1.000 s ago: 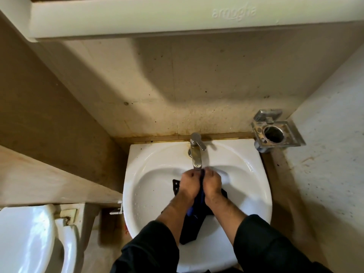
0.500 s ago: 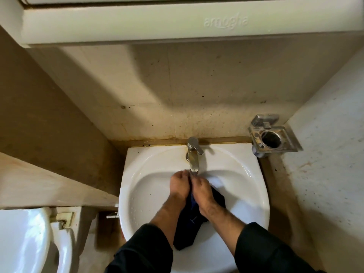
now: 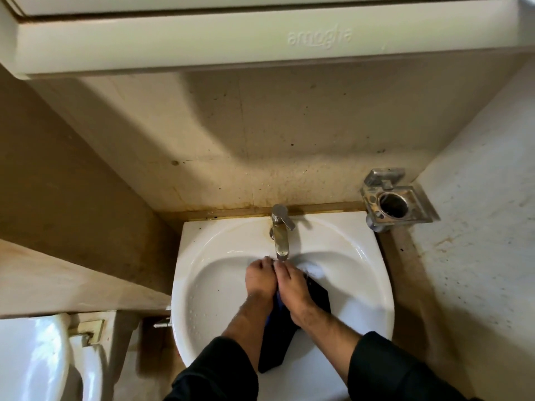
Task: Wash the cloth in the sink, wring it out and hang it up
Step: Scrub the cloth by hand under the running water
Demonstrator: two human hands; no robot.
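Observation:
A dark blue-black cloth hangs down into the white sink, its lower end near the front rim. My left hand and my right hand grip its top edge side by side, right under the spout of the steel tap. Water or foam shows white just right of my right hand. Most of the cloth's upper part is hidden by my hands and wrists.
A steel wall holder with a round hole sticks out at the right of the sink. A white cabinet overhangs above. A toilet seat is at the lower left, beside a beige ledge.
Both hands with the cloth have shifted slightly toward the tap spout. The cloth's corner left of my left hand is no longer visible; more of it now shows to the right.

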